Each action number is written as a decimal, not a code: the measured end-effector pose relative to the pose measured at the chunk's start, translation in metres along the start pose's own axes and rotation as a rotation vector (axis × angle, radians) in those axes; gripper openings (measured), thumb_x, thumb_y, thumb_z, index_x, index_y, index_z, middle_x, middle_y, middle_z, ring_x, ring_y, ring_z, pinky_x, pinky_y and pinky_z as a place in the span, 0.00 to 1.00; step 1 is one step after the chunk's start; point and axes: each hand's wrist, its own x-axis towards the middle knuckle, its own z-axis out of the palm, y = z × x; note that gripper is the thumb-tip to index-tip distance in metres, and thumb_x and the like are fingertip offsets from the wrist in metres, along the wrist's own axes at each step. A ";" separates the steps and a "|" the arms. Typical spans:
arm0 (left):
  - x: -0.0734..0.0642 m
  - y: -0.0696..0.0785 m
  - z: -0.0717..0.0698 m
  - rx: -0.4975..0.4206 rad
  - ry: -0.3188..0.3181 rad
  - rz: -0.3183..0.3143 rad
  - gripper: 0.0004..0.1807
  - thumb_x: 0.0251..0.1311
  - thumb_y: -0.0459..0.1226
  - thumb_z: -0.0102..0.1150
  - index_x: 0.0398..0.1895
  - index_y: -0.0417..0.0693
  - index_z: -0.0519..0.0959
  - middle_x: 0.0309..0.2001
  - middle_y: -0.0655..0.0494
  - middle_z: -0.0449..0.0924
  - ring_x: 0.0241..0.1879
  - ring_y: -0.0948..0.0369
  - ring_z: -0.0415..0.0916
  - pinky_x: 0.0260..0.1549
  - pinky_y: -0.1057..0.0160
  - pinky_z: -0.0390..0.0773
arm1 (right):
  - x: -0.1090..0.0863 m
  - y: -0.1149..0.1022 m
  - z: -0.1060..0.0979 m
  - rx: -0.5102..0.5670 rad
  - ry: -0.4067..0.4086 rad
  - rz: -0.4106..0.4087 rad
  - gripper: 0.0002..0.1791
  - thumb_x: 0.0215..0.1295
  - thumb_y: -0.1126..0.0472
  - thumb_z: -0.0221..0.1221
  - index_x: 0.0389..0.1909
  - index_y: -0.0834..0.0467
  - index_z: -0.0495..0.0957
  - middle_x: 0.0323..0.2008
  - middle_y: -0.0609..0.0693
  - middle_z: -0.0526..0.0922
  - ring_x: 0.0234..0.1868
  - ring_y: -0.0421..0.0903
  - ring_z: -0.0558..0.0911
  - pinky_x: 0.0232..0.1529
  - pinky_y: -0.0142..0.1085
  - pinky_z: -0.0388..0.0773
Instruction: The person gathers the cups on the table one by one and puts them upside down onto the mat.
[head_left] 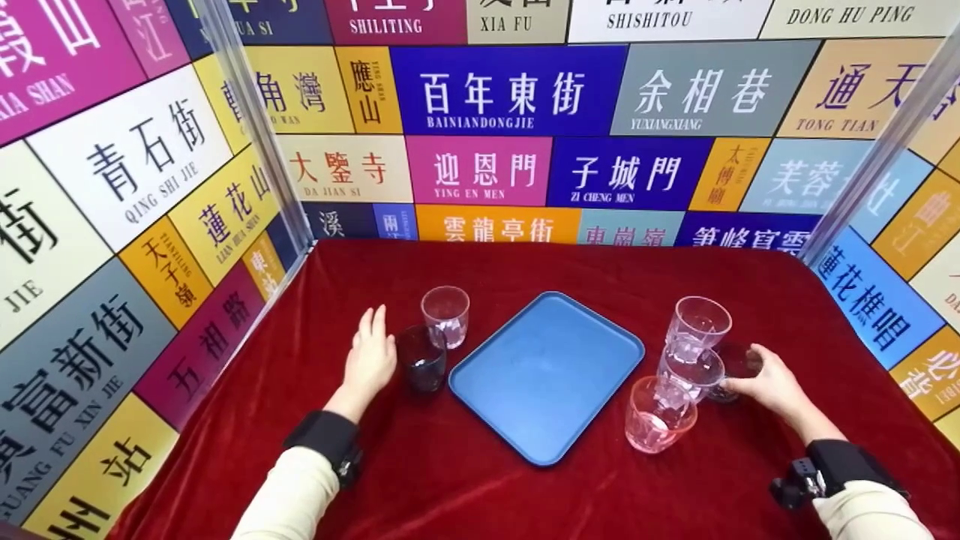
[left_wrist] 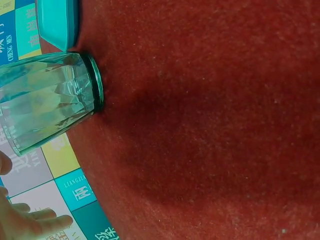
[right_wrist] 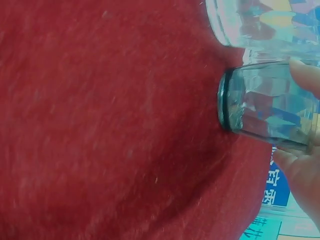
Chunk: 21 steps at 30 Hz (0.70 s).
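Observation:
On the left side of the cloth stands a dark tinted drinking glass point(head_left: 424, 364). My left hand point(head_left: 370, 356) is beside it, fingers extended, and the left wrist view shows a gap between the fingertips and the glass point(left_wrist: 55, 95). Just behind it is a clear drinking glass point(head_left: 448, 319). On the right, my right hand point(head_left: 769, 379) grips another dark tinted glass point(right_wrist: 265, 107), thumb on one side and fingers on the other. Close by that glass stand two clear glasses, a rear one point(head_left: 699, 319) and a middle one point(head_left: 694, 367), and a pink glass point(head_left: 658, 424) in front.
A blue rectangular tray point(head_left: 551, 375) lies slantwise between the two groups of glasses. Dark red cloth point(head_left: 480, 495) covers the table. Colourful sign-covered panels point(head_left: 480, 172) enclose the back and sides, with clear corner posts point(head_left: 259, 112) at the far corners.

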 end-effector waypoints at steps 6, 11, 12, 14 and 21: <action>0.001 0.000 -0.004 -0.047 -0.047 -0.040 0.29 0.63 0.36 0.46 0.68 0.42 0.55 0.66 0.39 0.53 0.56 0.38 0.63 0.44 0.41 0.71 | 0.001 -0.008 -0.008 0.055 -0.015 0.048 0.53 0.48 0.61 0.67 0.61 0.83 0.42 0.55 0.80 0.58 0.57 0.70 0.62 0.54 0.40 0.67; 0.002 -0.001 -0.007 -0.174 -0.095 -0.084 0.32 0.63 0.37 0.46 0.68 0.37 0.51 0.66 0.35 0.51 0.60 0.37 0.59 0.54 0.42 0.64 | 0.004 -0.024 -0.026 -0.003 0.023 0.048 0.53 0.46 0.61 0.68 0.61 0.83 0.43 0.56 0.81 0.54 0.57 0.73 0.58 0.58 0.62 0.55; 0.002 -0.001 -0.007 -0.189 -0.096 -0.079 0.32 0.63 0.37 0.46 0.68 0.36 0.51 0.66 0.34 0.51 0.60 0.37 0.59 0.56 0.43 0.63 | 0.004 -0.029 -0.031 -0.013 0.031 0.048 0.53 0.45 0.61 0.68 0.61 0.83 0.43 0.56 0.81 0.53 0.57 0.73 0.57 0.57 0.62 0.55; 0.002 0.000 -0.008 -0.200 -0.096 -0.067 0.32 0.63 0.37 0.47 0.68 0.35 0.52 0.65 0.33 0.52 0.60 0.37 0.60 0.57 0.44 0.62 | 0.006 -0.040 -0.039 -0.019 0.042 0.050 0.54 0.45 0.60 0.68 0.61 0.82 0.43 0.57 0.81 0.51 0.58 0.74 0.55 0.57 0.64 0.54; 0.007 0.017 -0.008 -0.238 -0.069 -0.035 0.32 0.62 0.37 0.48 0.67 0.35 0.53 0.65 0.34 0.54 0.62 0.41 0.58 0.60 0.47 0.60 | 0.013 -0.095 -0.052 0.093 0.186 0.149 0.53 0.49 0.59 0.66 0.65 0.77 0.41 0.62 0.76 0.52 0.62 0.69 0.57 0.61 0.57 0.58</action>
